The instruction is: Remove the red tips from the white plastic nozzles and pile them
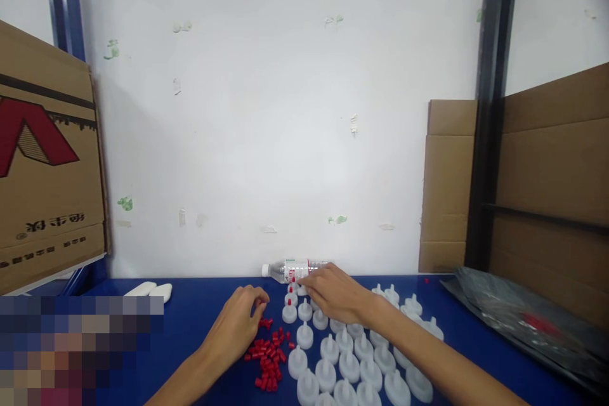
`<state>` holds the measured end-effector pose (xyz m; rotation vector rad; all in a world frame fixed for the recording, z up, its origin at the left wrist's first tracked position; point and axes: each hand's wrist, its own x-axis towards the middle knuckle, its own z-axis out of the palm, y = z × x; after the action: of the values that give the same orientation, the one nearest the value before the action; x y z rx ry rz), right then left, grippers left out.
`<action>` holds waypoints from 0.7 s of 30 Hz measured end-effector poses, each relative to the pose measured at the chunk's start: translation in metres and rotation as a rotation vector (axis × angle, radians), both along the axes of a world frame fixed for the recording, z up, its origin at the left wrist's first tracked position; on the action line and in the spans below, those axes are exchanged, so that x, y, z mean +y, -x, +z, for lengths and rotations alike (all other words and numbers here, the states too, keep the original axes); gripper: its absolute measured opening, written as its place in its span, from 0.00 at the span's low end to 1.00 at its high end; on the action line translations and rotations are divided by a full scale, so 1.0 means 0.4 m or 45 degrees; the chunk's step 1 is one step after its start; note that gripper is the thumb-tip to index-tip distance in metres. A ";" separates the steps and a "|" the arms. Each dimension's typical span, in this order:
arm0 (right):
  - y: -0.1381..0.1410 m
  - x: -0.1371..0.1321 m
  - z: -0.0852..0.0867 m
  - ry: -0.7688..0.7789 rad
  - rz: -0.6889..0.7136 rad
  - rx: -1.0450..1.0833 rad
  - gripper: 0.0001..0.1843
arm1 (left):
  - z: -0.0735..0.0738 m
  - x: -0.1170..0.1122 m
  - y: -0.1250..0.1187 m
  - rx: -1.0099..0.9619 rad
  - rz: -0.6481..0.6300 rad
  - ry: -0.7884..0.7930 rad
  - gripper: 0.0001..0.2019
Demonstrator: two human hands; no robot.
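My left hand point(238, 314) hovers just above the left end of a pile of small red caps point(270, 358). Its thumb and forefinger curl together at the tips, and whatever lies between them is too small to make out. Reaching over the far rows of white nozzle lids point(349, 365), my right hand point(333, 292) has its fingers drawn together near a lid at the back. What those fingertips grip, if anything, is hidden. Three lids in the far left column carry red tips, the nearest being a red-tipped lid point(289, 311). The other visible lids have bare white nozzles.
A clear plastic bottle point(290, 271) lies against the wall behind the lids. Two white objects point(152, 292) rest at the left on the blue table point(200, 304). A dark plastic bag point(518, 317) is on the right. Cardboard boxes point(52, 139) stand at both sides.
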<state>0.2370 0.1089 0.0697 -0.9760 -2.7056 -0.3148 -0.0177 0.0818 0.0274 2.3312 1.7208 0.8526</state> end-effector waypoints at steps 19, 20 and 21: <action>0.016 -0.023 0.026 -0.009 0.086 0.033 0.28 | -0.012 0.004 0.013 0.219 -0.010 -0.009 0.15; 0.022 -0.029 0.026 0.001 0.112 0.026 0.28 | -0.012 0.004 0.013 0.214 -0.016 -0.011 0.15; 0.028 -0.035 0.025 0.012 0.140 0.016 0.28 | -0.014 0.005 0.013 0.210 -0.024 -0.013 0.15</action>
<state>0.2260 0.0951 0.0796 -0.8249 -2.7388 -0.2742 -0.0227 0.0838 0.0220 2.4833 1.7545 0.6850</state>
